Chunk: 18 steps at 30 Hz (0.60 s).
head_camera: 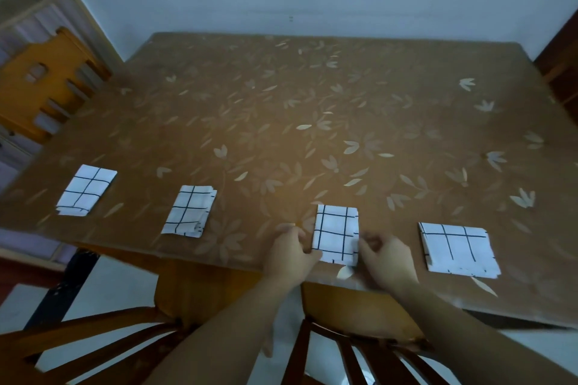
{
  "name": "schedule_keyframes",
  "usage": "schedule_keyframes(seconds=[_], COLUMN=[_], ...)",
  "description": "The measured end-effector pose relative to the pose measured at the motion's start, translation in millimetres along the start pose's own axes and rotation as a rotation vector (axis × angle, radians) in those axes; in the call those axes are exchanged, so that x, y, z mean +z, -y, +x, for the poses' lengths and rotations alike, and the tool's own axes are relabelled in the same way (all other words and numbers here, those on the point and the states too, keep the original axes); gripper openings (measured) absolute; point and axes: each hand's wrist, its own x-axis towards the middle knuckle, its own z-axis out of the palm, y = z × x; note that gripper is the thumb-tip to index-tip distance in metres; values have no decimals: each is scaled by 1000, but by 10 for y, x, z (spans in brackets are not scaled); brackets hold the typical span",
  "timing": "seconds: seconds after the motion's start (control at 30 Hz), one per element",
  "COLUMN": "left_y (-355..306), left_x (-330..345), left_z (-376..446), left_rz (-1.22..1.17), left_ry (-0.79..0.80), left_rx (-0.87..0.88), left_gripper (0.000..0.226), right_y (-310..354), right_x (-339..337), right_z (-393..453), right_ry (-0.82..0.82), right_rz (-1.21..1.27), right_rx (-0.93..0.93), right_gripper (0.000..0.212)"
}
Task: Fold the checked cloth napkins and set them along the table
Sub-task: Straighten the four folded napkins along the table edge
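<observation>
Several folded white napkins with black checks lie in a row along the near edge of the brown leaf-patterned table. One napkin is at the far left, a second napkin lies to its right, and a wider napkin is at the right. Between them lies a narrow folded napkin. My left hand pinches that napkin's left edge and my right hand pinches its right edge, near the bottom corners. The napkin rests flat on the table.
A wooden chair stands at the table's left side. Another chair's back is right below me, against the near table edge. A pale wall runs behind the table. Dark wooden furniture sits at the far right.
</observation>
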Motion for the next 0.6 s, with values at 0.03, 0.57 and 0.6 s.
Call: schedule_keyframes(seconds=[0.03, 0.57, 0.6], left_y=[5, 156, 128], left_x=[29, -57, -72], left_z=[19, 12, 13], left_rz=[17, 141, 154], left_ry=[30, -48, -71], left_rx=[-7, 164, 190], left_gripper=[36, 21, 22], right_y=[-38, 196, 191], right_x=[39, 225, 172], right_z=[-35, -63, -103], right_ry=[28, 12, -5], right_rz=[5, 18, 16], right_rx=[15, 54, 52], right_gripper=[24, 14, 15])
